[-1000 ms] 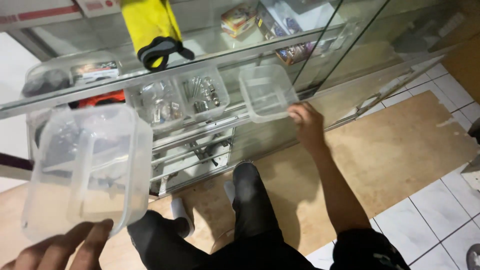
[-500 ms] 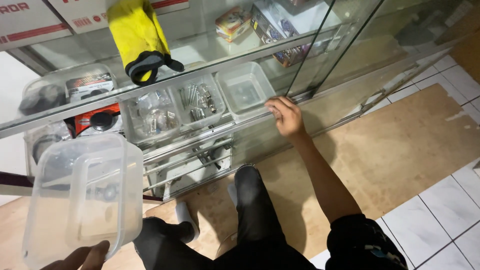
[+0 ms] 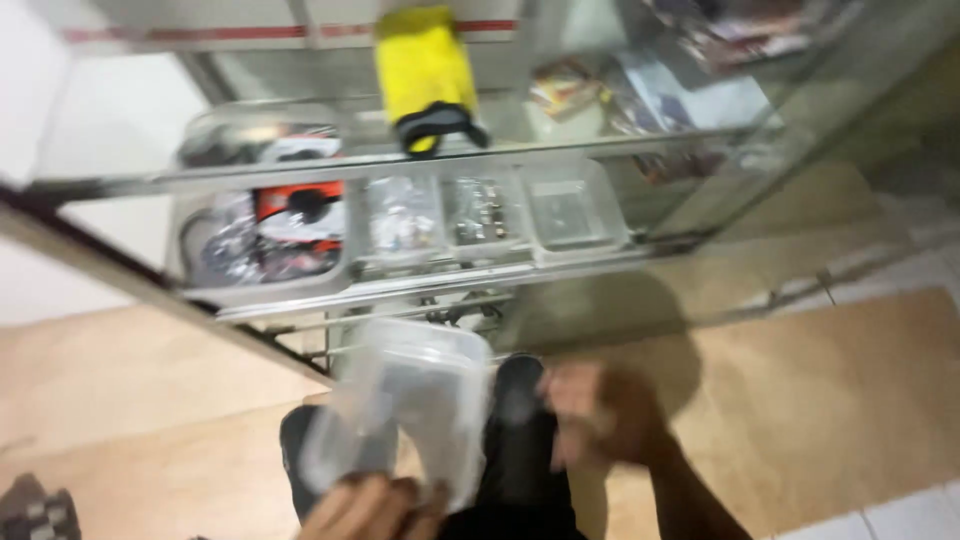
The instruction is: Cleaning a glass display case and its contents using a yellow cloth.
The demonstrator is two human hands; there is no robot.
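Left hand [image 3: 372, 505] is gripping the near edge of a clear plastic container [image 3: 405, 415] (empty, translucent, rounded corners), which is tilting over the person's lap below the glass display case [image 3: 700, 250]. Right hand [image 3: 600, 415] is hovering just beside it, blurred; cannot tell its spread.

My left hand [image 3: 372, 505] grips a clear plastic container [image 3: 405, 415] at six o'clock; my blurred right hand [image 3: 600, 415] hovers beside it at three o'clock. A yellow glove [image 3: 425, 70] hangs at twelve o'clock.
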